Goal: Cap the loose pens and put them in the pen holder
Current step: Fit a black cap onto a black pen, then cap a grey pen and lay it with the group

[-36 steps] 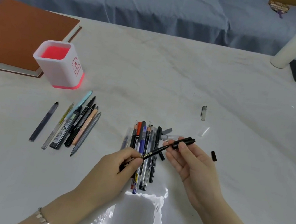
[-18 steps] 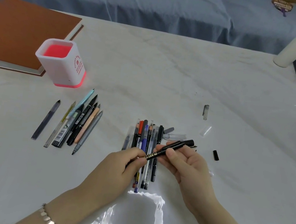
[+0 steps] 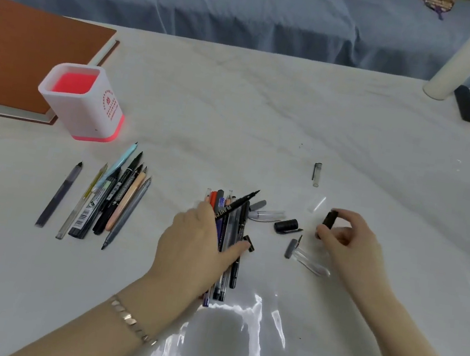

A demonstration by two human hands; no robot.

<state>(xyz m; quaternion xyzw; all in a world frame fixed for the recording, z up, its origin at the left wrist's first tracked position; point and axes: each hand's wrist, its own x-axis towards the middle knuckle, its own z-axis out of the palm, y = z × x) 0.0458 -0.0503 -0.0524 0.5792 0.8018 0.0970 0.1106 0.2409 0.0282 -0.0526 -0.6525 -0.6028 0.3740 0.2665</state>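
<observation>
left hand (image 3: 198, 241) gripped an uncapped black pen (image 3: 234, 206); right hand (image 3: 347, 243) pinched a black cap (image 3: 329, 219).
the pen rose from the curled left fingers over the pile of pens (image 3: 229, 266) at mid table (image 3: 237, 103), bare tip pointing up and right, thumb stretched sideways. the right hand, apart to the right, held the short cap between thumb and fingertips. loose caps (image 3: 286, 225) lay between the hands. the white and pink pen holder (image 3: 87, 110) stood upright at far left, near a row of pens (image 3: 111, 200).

Bright even light, white glare patches on the glossy table (image 3: 237, 103) near bottom, mild overall softness.
</observation>
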